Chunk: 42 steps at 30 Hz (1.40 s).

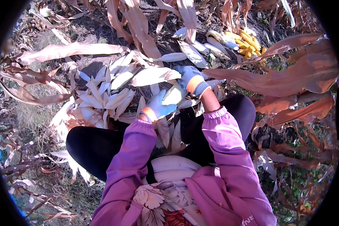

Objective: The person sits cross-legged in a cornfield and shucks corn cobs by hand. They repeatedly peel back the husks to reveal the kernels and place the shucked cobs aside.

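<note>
A corn ear in pale husk [175,94] is held over my lap between both hands. My left hand [160,105], in a blue glove with an orange cuff band, cradles its lower side, thumb and fingers spread around it. At its upper end, my right hand [189,79] in a matching glove has its fingers curled over the husk; the fingertips are partly hidden. A dry husk leaf [155,76] reaches to the right hand's fingers. Beyond that hand lie several ears still in their husks [196,53]. Farther right is a heap of bare yellow corn ears [247,42].
A pile of stripped husks [101,97] lies left of my hands. Long dry corn leaves [288,75] reach in from the right, and another leaf [73,52] crosses at upper left. My bent knees [93,148] flank the work. Dry grass [42,124] covers the ground.
</note>
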Motion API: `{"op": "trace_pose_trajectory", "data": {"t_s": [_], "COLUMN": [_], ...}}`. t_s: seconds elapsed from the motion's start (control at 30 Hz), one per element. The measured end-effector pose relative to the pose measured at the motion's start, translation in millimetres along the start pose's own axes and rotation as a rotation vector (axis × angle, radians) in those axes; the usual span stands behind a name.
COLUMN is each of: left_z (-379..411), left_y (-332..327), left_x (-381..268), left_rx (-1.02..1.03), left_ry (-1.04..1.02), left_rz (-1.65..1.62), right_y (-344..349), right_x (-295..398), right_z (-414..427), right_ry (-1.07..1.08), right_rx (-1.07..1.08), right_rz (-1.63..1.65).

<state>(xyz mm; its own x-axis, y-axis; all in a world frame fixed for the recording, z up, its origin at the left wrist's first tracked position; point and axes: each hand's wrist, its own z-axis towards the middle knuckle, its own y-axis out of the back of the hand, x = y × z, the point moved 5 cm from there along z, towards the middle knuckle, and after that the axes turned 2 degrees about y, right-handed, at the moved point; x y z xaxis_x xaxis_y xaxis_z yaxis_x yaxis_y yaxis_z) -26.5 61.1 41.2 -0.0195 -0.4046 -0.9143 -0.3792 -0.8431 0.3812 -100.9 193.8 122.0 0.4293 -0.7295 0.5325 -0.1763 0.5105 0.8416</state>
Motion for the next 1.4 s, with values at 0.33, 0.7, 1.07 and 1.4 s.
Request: {"op": "trace_pose_trajectory", "data": {"t_s": [0.33,0.7,1.07,1.4], "left_z": [-5.7,-12.0,-22.3,-27.8], "left_y": [-13.8,-27.1,-59.8,-64.9], "left_x": [-8.3,-27.9,-20.0,-35.5], "left_rx": [-0.35,-0.036,0.542,0.588], "left_ry": [-0.09,-0.068,0.045,0.192], "left_rz": [0.228,-0.62,-1.348,-1.513], "right_y": [8.6,1.6,14.3,13.7], "right_x": [-25.8,-37.7,-8.8,-29.0], "right_z": [-2.4,0.6,1.7,1.4], "right_ry": [-0.273,-0.487,-0.287,-0.358], "right_rx": [-0.48,-0.466,-0.313,-0.477], "right_rz": [1.365,2.142,2.525,2.128]}}
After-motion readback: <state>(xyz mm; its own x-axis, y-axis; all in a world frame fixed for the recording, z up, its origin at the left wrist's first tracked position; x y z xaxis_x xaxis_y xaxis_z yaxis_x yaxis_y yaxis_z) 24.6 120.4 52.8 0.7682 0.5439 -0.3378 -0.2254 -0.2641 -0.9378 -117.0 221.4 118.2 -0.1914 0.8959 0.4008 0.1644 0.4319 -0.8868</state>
